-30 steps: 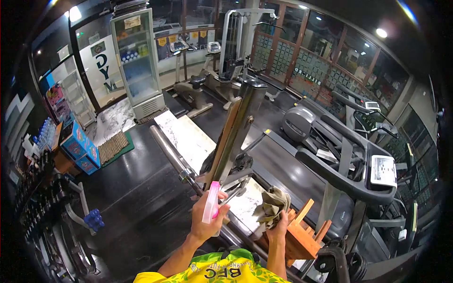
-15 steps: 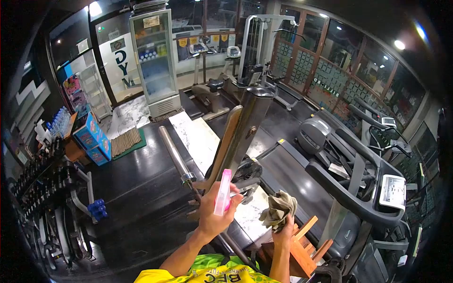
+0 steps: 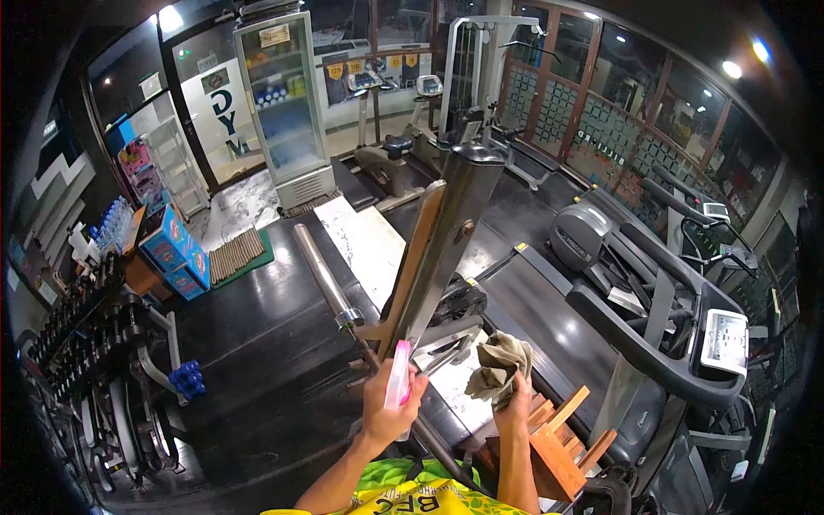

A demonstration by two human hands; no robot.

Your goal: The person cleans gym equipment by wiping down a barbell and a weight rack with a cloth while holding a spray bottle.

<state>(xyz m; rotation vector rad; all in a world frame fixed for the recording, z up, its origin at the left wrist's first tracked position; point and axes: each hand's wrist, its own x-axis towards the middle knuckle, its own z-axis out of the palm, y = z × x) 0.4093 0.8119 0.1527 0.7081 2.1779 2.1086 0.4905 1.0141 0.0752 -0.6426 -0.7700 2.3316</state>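
Observation:
My left hand is closed around a spray bottle with a pink nozzle and a pale, see-through head; most of its body is hidden by the hand. Just beyond it rises a dark metal gym upright, tilted in view, with a wooden-looking edge. A bare barbell end sticks out left of the upright. My right hand grips a crumpled olive-grey cloth, held apart from the upright, above the treadmill side. Below the cloth stands a wooden stool-like frame.
A treadmill and an elliptical machine fill the right side. A dumbbell rack lines the left. Farther back stand a glass-door fridge, blue boxes and a cable machine.
My left hand with the spray bottle has moved down a little, nearer the upright's lower part. The cloth has shifted slightly left in my right hand. The view has tilted slightly.

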